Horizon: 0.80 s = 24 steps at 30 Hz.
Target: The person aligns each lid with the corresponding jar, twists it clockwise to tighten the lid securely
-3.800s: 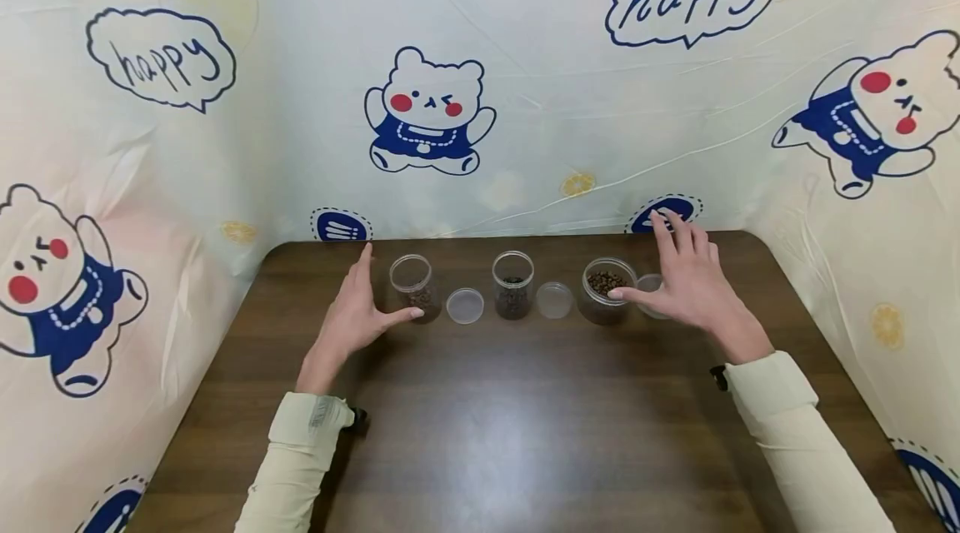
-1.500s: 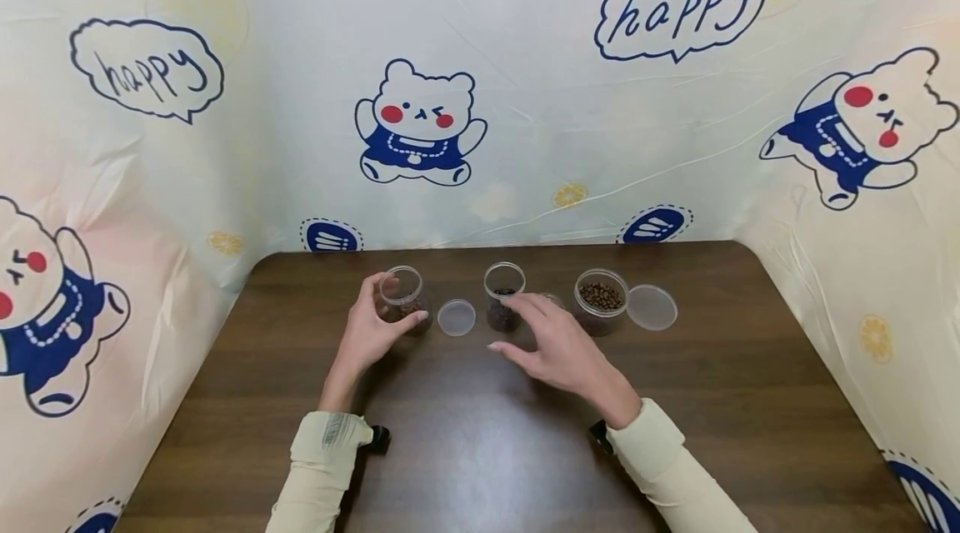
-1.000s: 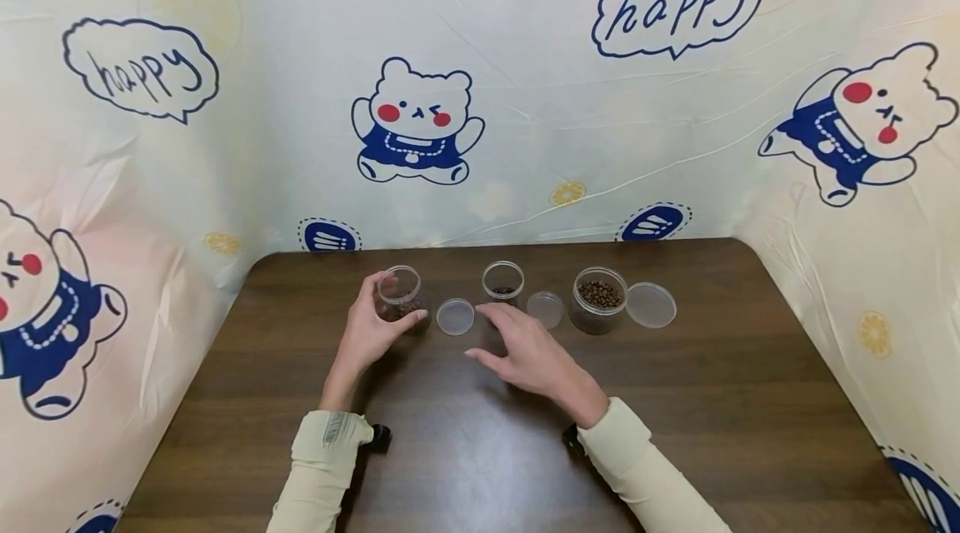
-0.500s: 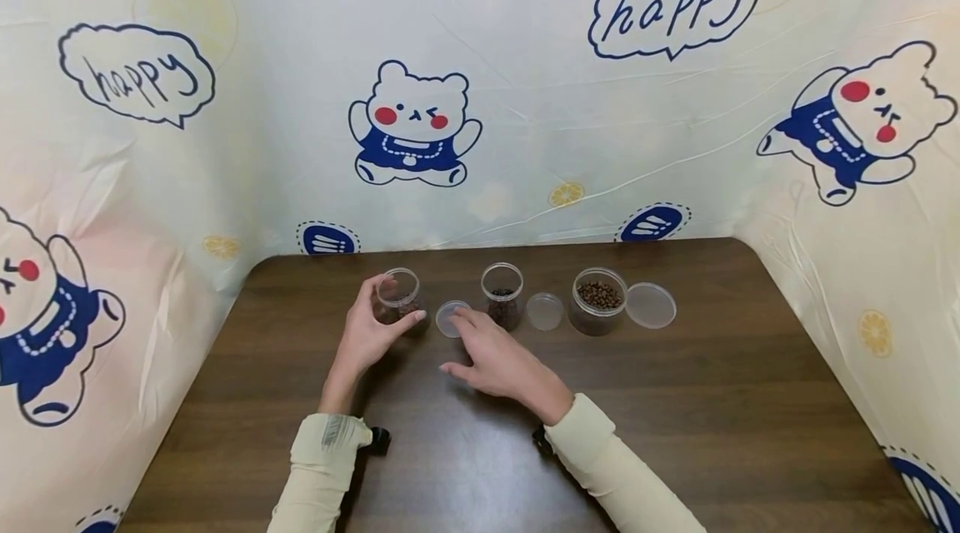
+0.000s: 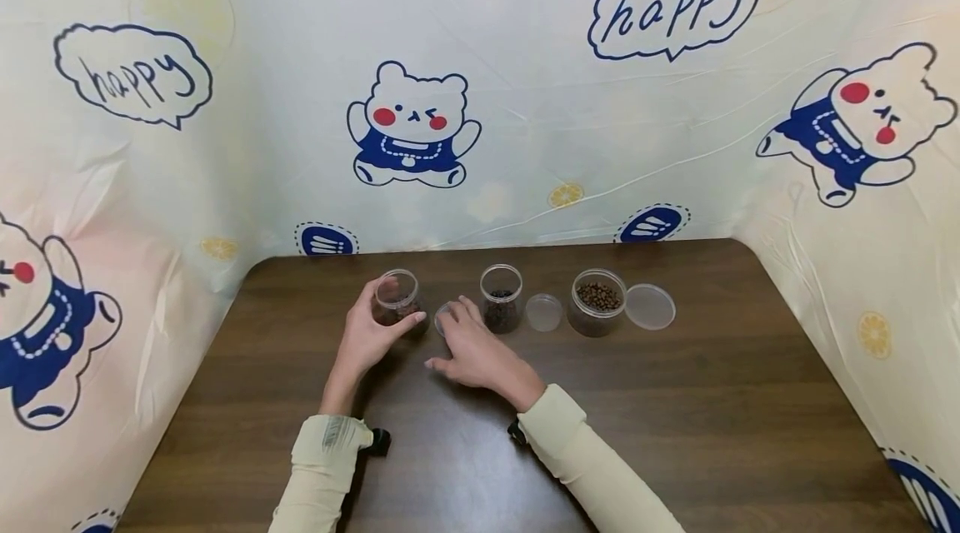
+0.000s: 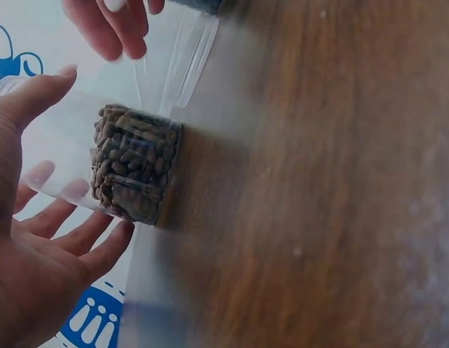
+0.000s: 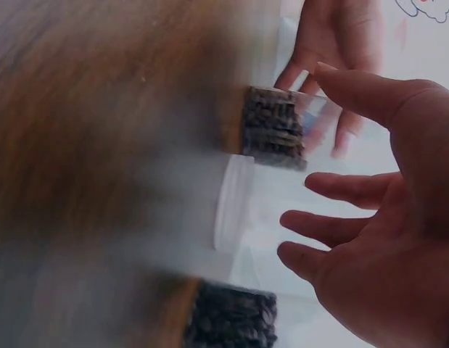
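Observation:
My left hand (image 5: 369, 331) grips a clear jar (image 5: 399, 291) from its left side, thumb in front and fingers behind. Brown beans or nuts fill the lower part of this lidless, upright jar, as the left wrist view shows of the jar (image 6: 136, 163). My right hand (image 5: 480, 350) reaches over a round translucent lid (image 5: 441, 321) just right of that jar and partly hides it. In the right wrist view the fingers of the right hand (image 7: 384, 188) are spread and loosely bent beside the lid (image 7: 234, 203), with nothing between them.
Right of my hands stands an open jar of dark seeds (image 5: 501, 306), then a flat lid (image 5: 543, 313). Farther right is a wider jar of brown beans (image 5: 597, 304) with a larger lid (image 5: 650, 306) beside it. A printed curtain (image 5: 525, 100) hangs behind the wooden table (image 5: 712, 400).
My right hand has moved left from the wide jar, past the middle jar, to the leftmost lid. The left hand, first open beside the left jar, has closed round it and stayed there.

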Each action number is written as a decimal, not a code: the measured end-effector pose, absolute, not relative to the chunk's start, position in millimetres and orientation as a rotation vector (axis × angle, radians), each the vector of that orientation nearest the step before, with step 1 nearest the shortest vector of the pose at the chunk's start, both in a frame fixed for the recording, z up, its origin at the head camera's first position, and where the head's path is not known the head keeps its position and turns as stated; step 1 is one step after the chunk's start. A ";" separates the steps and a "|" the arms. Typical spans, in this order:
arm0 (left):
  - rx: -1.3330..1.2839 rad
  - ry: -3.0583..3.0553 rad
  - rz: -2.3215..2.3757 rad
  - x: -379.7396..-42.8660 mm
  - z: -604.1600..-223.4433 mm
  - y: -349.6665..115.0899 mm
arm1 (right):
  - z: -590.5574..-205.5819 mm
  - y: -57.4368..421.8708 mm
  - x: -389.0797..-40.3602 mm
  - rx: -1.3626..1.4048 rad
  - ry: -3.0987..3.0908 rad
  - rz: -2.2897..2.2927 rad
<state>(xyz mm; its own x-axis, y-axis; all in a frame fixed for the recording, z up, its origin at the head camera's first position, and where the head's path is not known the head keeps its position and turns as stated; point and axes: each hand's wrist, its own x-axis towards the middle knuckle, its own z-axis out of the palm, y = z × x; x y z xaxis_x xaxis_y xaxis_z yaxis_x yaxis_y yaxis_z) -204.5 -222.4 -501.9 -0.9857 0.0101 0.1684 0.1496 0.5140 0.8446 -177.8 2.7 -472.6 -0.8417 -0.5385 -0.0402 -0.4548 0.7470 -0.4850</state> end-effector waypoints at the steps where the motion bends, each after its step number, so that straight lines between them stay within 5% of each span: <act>1: -0.137 -2.605 -1.479 -204.4 -502.1 -222.5 | -474.3 1.0 -178.3 -0.788 2.765 -0.696; 24: -0.105 -2.613 -1.521 -203.3 -501.9 -224.2 | -482.5 -24.5 -197.6 -0.675 2.868 -0.351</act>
<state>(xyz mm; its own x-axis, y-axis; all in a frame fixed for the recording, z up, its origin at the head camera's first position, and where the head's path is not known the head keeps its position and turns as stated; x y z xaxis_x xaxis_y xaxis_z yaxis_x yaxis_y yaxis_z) -203.3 -224.2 -501.9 -0.9908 0.0015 0.1352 0.1183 0.4935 0.8617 -197.6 -24.5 -482.5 -0.8821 -0.4571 -0.1142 -0.4160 0.8694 -0.2667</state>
